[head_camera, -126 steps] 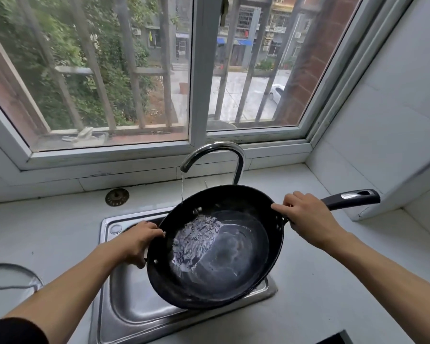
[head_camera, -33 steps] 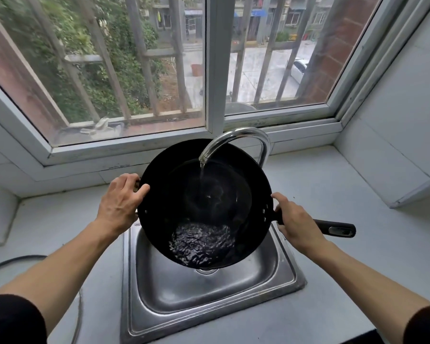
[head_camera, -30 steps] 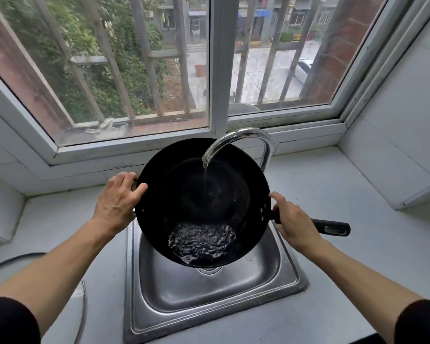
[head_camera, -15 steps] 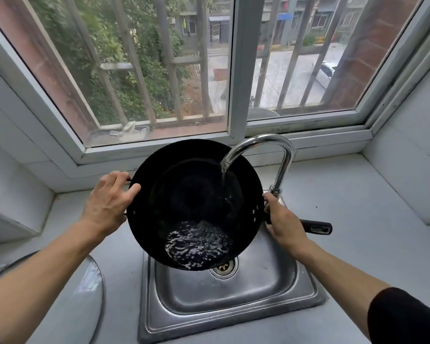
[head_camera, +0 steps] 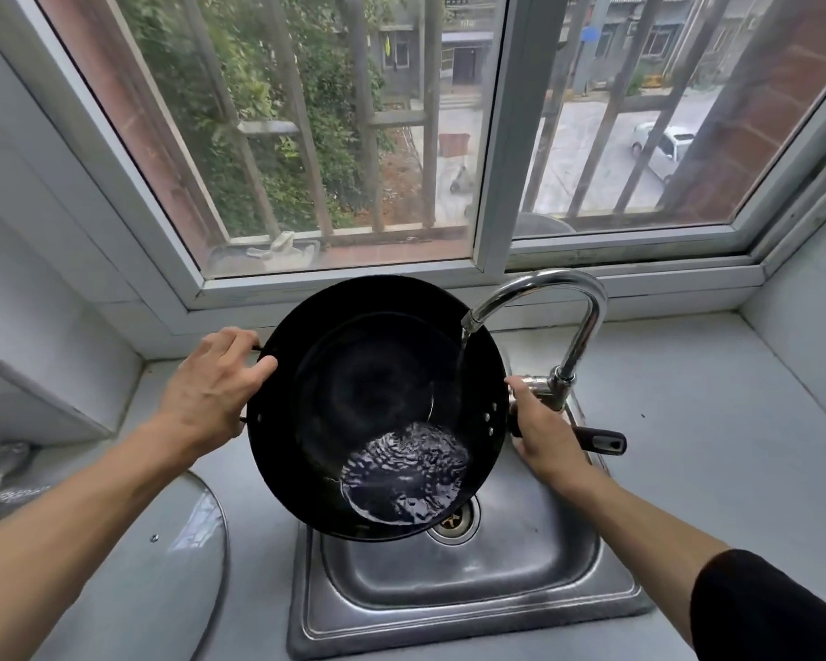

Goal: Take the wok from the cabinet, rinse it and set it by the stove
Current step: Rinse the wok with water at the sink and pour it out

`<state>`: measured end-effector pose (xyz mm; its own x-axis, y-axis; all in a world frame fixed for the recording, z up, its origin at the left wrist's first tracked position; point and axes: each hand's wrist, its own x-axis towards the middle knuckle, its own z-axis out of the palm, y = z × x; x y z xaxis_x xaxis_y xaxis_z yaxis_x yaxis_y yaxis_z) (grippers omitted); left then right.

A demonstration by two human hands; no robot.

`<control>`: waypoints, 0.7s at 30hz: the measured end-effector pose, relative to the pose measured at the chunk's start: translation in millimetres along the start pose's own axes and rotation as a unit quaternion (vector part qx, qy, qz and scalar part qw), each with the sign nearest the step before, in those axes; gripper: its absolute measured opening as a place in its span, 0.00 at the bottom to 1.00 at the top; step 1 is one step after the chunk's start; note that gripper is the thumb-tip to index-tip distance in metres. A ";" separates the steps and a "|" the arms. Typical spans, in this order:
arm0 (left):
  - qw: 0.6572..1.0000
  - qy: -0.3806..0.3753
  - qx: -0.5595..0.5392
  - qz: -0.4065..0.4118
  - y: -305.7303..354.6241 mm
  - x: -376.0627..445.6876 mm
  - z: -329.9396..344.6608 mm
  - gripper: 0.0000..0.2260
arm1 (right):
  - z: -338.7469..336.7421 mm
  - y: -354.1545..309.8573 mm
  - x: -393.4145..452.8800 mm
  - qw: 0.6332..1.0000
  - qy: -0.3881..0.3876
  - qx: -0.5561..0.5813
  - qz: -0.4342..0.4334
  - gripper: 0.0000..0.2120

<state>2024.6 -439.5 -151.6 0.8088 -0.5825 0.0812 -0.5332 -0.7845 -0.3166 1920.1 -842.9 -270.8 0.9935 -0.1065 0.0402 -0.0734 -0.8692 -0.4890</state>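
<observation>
You've got the wok (head_camera: pixel 377 403) tilted steeply over the sink (head_camera: pixel 473 608), open side toward you, so the water from the faucet (head_camera: pixel 544 298) runs down the inner wall and pools at the low edge, right above the drain (head_camera: pixel 451 520). Makes sense for a rinse: everything collects where you can dump it.

Your left hand (head_camera: pixel 211 388) is wrapped around the small helper handle on the rim, fingers curled over the edge, a firm grip. Your right hand (head_camera: pixel 544 434) is closed around the long handle (head_camera: pixel 602 441) near its root, so you steer the tilt from both sides.

Watch the clearances: the spout sits right at the wok's upper right rim, and your right knuckles are just beside the faucet base. A glass lid (head_camera: pixel 163 555) lies on the table (head_camera: pixel 735 422) to the left, near the sink. The right side looks like the roomier way out, I'd say.
</observation>
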 end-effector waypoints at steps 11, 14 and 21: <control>0.997 -0.069 0.003 0.021 -9.1 -7.5 -4.6 0.40 | -1.0 -7.5 -0.4 0.998 -0.038 0.031 -0.039 0.38; 0.996 -0.084 0.006 0.024 -8.6 -10.0 -11.2 0.39 | -2.4 -8.0 -1.1 0.997 -0.046 0.036 -0.059 0.40; 0.992 -0.118 -0.005 0.033 -7.7 -18.9 -28.2 0.34 | 2.6 -4.0 0.6 0.994 -0.075 0.047 -0.070 0.42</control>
<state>2006.4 -428.5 -124.1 0.8074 -0.5668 -0.1640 -0.5880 -0.7496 -0.3039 1921.2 -838.2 -271.0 0.9957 0.0914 -0.0129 0.0681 -0.8210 -0.5669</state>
